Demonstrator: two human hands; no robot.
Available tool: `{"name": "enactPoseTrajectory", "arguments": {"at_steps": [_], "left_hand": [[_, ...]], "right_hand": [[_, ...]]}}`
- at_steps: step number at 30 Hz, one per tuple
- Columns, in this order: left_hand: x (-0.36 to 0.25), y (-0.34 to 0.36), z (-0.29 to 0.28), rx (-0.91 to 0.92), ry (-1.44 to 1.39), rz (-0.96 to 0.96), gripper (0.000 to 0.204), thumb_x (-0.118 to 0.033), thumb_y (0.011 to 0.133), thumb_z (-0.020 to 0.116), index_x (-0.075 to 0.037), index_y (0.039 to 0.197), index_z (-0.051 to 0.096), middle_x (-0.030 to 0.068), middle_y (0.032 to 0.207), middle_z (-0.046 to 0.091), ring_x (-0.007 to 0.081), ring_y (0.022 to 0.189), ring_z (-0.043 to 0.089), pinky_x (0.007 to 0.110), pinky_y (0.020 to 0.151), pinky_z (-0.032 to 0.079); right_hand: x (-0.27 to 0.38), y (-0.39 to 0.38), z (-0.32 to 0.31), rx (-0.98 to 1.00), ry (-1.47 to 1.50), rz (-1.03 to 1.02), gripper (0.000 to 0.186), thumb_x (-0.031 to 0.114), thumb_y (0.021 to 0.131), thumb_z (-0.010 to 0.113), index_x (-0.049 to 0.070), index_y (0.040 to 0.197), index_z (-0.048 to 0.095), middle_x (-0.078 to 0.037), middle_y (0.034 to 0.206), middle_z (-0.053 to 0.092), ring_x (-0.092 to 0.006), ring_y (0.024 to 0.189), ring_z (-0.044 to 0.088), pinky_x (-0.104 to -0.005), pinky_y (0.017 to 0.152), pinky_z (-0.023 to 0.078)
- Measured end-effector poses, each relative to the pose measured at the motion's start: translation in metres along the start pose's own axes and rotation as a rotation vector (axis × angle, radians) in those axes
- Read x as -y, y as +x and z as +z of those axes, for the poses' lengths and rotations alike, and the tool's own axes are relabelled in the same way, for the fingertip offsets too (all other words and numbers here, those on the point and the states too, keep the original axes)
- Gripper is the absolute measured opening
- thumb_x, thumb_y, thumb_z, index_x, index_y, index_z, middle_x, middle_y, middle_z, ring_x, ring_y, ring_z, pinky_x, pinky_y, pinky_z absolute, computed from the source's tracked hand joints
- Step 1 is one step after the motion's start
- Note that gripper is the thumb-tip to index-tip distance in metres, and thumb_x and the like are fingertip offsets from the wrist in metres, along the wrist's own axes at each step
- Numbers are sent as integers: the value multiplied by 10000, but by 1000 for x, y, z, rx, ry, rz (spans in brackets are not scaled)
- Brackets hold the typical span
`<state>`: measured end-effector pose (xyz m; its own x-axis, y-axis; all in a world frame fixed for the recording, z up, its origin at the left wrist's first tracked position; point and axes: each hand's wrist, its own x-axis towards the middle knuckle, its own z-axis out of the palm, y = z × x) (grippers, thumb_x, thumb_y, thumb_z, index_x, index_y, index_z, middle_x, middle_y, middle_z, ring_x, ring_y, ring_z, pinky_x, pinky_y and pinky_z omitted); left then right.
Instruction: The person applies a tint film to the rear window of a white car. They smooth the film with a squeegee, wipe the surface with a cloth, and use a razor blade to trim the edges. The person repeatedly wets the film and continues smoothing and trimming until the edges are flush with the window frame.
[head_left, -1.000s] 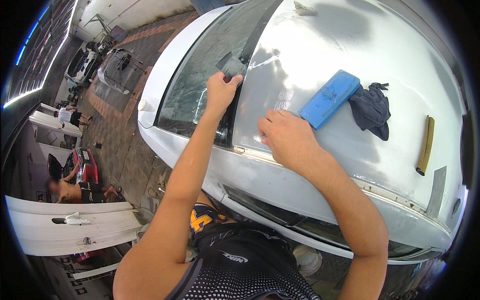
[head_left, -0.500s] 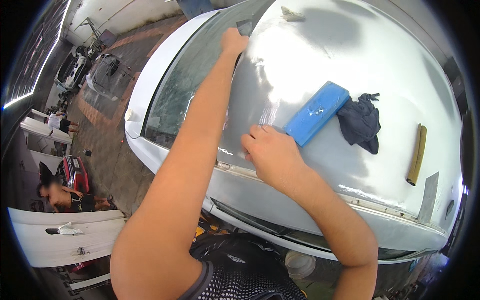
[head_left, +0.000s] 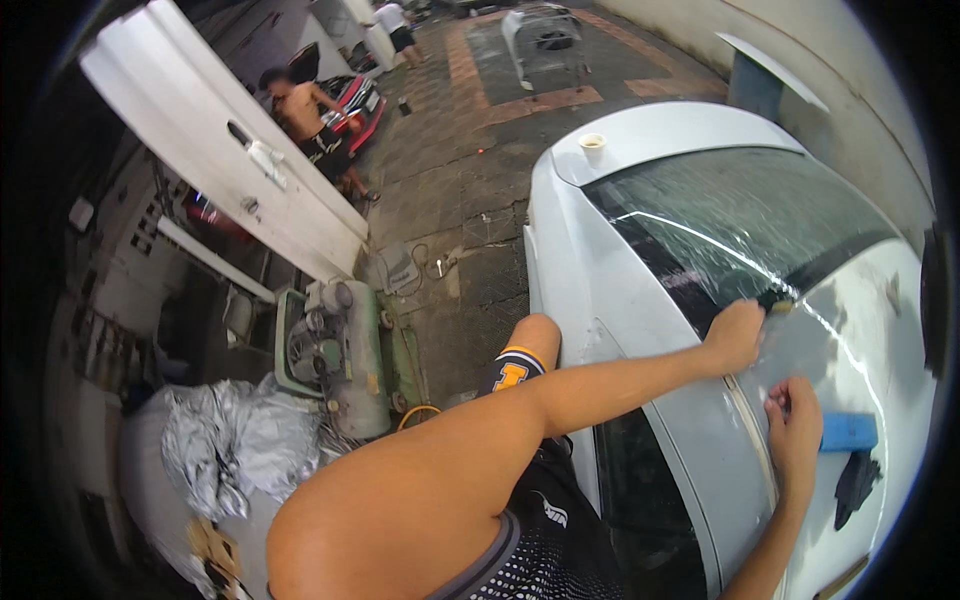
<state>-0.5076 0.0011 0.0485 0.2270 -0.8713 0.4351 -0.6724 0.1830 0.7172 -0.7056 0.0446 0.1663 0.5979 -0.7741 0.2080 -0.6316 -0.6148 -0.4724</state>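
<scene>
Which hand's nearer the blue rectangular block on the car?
Right. The right hand is immediately beside the blue rectangular block's left end; contact unclear. The left hand is farther off, up-left in view, by the sloping glass window's edge.

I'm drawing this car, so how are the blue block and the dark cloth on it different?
The blue block is bright; the dark cloth is nearly black. The block has straight edges; the cloth is crumpled and uneven. Both lie on the pale car.
</scene>
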Motion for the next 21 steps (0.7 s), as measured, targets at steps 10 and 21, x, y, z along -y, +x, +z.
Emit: {"name": "enactPoseTrajectory", "arguments": {"at_steps": [10,21], "left_hand": [[-6,-44,-30,-81,120,217,108,-84,827,673,-6,837,598,193,935,572,383,918,568,479,807,479],[-10,29,-20,-53,17,170,279,-117,870,761,44,794,547,251,789,576,470,754,574,519,694,450]], "right_hand": [[2,-3,-2,-20,-63,2,173,-6,812,729,27,935,611,-145,894,595,-343,863,611,-438,777,489],[2,-1,-2,-10,-106,38,133,126,878,738,77,971,658,-118,1015,647,-326,1035,652,-458,839,547]]}}
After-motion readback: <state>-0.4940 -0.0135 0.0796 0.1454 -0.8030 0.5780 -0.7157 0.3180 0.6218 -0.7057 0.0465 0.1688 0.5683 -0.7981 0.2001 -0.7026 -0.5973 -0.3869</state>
